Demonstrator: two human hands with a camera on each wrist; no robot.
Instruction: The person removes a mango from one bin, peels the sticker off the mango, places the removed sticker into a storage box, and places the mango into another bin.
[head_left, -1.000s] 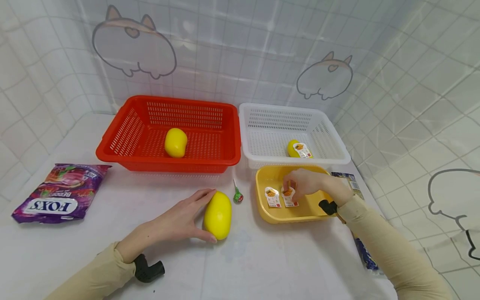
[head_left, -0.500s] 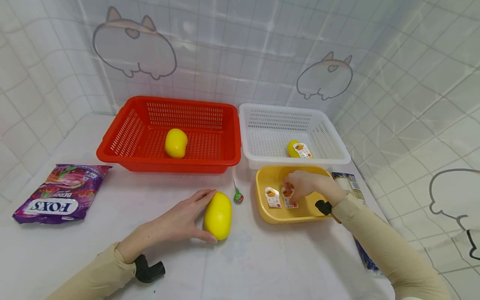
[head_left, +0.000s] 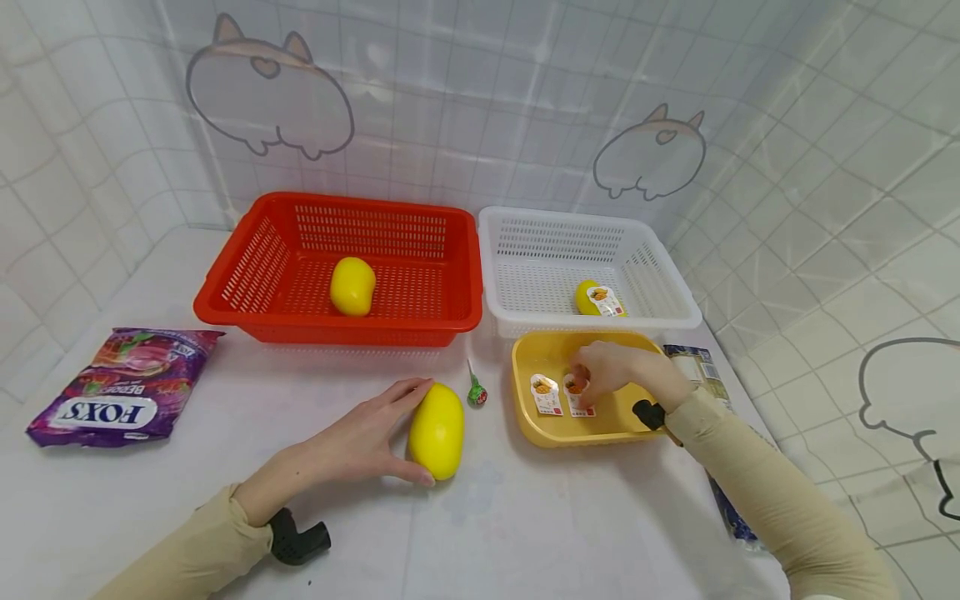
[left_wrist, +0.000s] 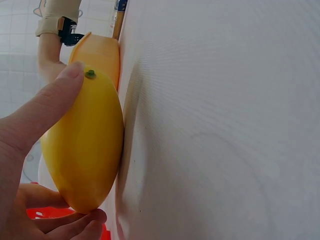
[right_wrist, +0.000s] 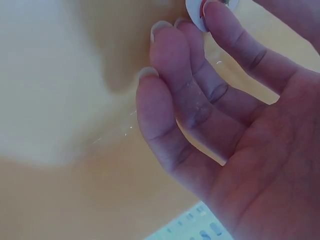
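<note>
On the table, my left hand (head_left: 360,437) grips a yellow mango (head_left: 437,432), with the thumb at its near end and the fingers at its far end. The left wrist view shows the thumb beside the green stem spot of this mango (left_wrist: 85,145). My right hand (head_left: 618,371) reaches into a yellow basin (head_left: 615,429), fingers bent down at a mango-print sticker (head_left: 579,407). A fingertip touches that sticker's edge (right_wrist: 194,12) in the right wrist view; the thumb's tip is out of sight there. Left of it lies a second sticker (head_left: 546,395).
Behind stand a red basket (head_left: 337,332) holding one mango (head_left: 352,286) and a white basket (head_left: 600,322) holding a stickered mango (head_left: 588,297). A lollipop (head_left: 477,392) lies between mango and basin. A purple candy bag (head_left: 123,387) is at left, a blue packet (head_left: 697,367) at right.
Within the basin my right hand has shifted very slightly, and its wrist has turned a little. My left hand and the mango have stayed in place.
</note>
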